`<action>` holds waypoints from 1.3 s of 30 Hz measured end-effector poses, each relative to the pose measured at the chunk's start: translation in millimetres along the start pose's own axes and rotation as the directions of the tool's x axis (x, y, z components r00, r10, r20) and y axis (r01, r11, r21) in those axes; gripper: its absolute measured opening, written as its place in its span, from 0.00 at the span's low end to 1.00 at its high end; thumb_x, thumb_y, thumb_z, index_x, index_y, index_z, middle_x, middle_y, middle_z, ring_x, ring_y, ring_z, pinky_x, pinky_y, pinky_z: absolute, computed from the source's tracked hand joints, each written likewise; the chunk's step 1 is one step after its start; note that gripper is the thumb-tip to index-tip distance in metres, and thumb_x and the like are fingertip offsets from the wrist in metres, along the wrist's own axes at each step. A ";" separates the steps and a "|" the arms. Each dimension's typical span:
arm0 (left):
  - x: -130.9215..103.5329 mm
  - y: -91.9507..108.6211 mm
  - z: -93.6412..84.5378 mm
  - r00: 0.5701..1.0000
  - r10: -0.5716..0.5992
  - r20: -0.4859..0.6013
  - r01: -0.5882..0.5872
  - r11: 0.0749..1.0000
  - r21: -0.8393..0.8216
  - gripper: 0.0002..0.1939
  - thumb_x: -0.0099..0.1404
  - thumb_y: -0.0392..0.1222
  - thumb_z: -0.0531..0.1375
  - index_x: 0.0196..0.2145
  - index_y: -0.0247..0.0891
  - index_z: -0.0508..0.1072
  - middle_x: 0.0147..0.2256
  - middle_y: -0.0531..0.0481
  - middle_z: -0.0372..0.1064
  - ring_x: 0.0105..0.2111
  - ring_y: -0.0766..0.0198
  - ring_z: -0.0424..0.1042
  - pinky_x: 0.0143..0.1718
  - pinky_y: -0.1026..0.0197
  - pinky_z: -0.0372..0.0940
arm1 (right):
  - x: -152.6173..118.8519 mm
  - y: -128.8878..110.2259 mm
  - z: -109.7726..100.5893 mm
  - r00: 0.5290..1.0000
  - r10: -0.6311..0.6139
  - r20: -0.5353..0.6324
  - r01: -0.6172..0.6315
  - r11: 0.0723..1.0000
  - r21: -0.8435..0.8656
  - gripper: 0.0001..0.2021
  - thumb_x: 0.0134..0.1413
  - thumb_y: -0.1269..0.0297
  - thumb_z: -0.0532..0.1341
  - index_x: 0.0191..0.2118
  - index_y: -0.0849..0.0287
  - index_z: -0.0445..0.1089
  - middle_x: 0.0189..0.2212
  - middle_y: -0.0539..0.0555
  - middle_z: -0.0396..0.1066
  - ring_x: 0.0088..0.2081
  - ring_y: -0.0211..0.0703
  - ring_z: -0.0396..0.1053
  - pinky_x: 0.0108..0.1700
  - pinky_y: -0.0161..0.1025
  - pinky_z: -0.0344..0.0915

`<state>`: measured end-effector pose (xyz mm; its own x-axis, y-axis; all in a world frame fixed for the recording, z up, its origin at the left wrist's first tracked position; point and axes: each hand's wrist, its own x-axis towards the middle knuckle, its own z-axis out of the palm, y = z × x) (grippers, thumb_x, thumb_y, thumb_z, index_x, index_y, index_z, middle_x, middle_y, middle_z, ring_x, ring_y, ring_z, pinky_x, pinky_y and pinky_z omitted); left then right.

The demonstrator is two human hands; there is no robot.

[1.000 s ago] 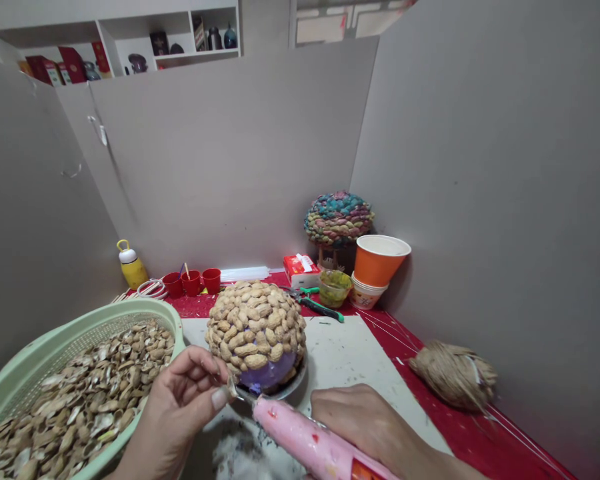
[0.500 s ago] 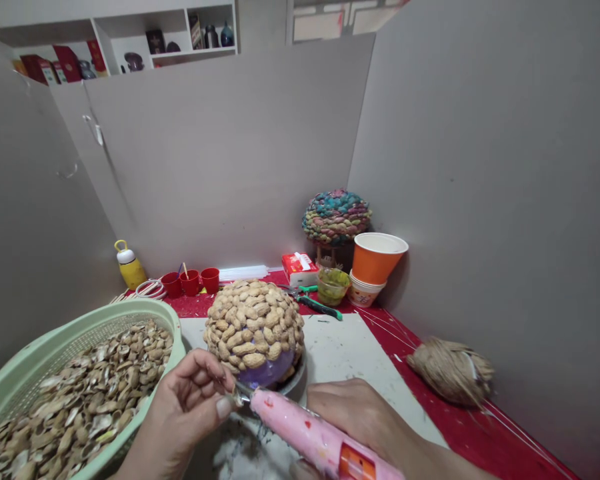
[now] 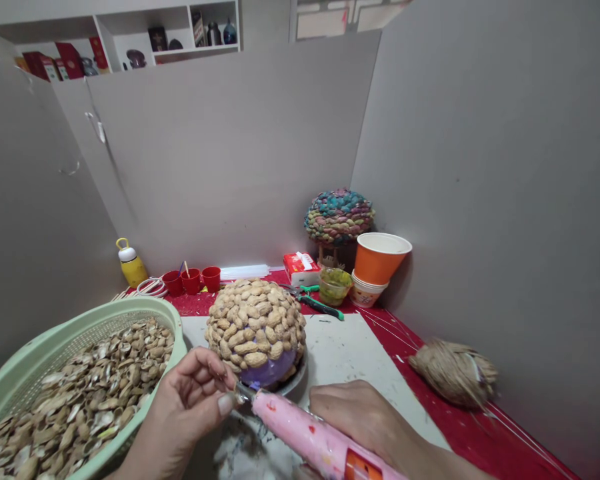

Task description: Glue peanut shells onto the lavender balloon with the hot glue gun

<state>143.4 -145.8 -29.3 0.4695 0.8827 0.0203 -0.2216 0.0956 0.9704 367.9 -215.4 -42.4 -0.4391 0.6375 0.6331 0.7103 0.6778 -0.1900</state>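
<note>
My right hand (image 3: 360, 417) is wrapped round a pink hot glue gun (image 3: 300, 430), whose metal nozzle points left. At the nozzle tip, the thumb and fingers of my left hand (image 3: 195, 400) pinch a small peanut shell (image 3: 239, 398), mostly hidden by the fingers. Just beyond both hands sits a purple balloon (image 3: 270, 370) covered over most of its surface with peanut shells (image 3: 253, 323). Its lower front is bare purple. It rests in a grey round dish (image 3: 300, 379), partly hidden behind the glue gun.
At left, a green basket (image 3: 177, 333) holds many loose peanut shells. Behind the balloon stand red cups (image 3: 211, 279), green-handled pliers (image 3: 323, 307), a tissue pack (image 3: 301, 269), a glass bowl (image 3: 335, 288) and an orange paper bucket (image 3: 380, 260). A twine bundle (image 3: 455, 372) lies right.
The hands, glue gun and shell keep nearly the same pose at the nozzle. The whole view has shifted very slightly.
</note>
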 end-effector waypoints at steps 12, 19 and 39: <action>-0.5 -0.2 -0.5 1.000 -0.009 0.000 0.009 1.000 0.022 0.15 0.52 0.44 0.72 0.32 0.39 0.70 0.32 0.53 0.71 0.34 0.67 0.68 0.38 0.67 0.63 | -2.4 5.1 2.5 0.999 -0.046 0.011 0.045 0.999 0.030 0.25 0.69 0.56 0.44 0.19 0.58 0.50 0.18 0.43 0.44 0.18 0.32 0.42 0.19 0.35 0.39; 1.2 0.0 -3.9 1.000 0.004 0.013 -0.004 1.000 0.024 0.14 0.54 0.43 0.71 0.33 0.39 0.71 0.32 0.54 0.71 0.33 0.68 0.68 0.36 0.68 0.63 | -4.2 5.6 6.5 0.997 -0.070 0.034 0.073 0.994 -0.087 0.29 0.72 0.58 0.33 0.19 0.59 0.52 0.17 0.45 0.46 0.18 0.33 0.43 0.20 0.35 0.39; -0.3 5.8 0.6 0.998 0.023 -0.058 -0.024 0.999 -0.022 0.13 0.53 0.41 0.71 0.32 0.39 0.72 0.32 0.53 0.71 0.34 0.66 0.68 0.38 0.67 0.64 | 12.0 -5.1 -6.7 0.992 -0.119 0.039 0.124 0.978 -0.168 0.25 0.71 0.58 0.43 0.20 0.58 0.57 0.15 0.45 0.50 0.17 0.34 0.41 0.18 0.37 0.36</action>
<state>142.5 -145.8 -23.5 0.4140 0.9098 0.0286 -0.2519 0.0843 0.9641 362.7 -213.7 -28.8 -0.5418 0.5658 0.6215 0.7324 0.6806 0.0188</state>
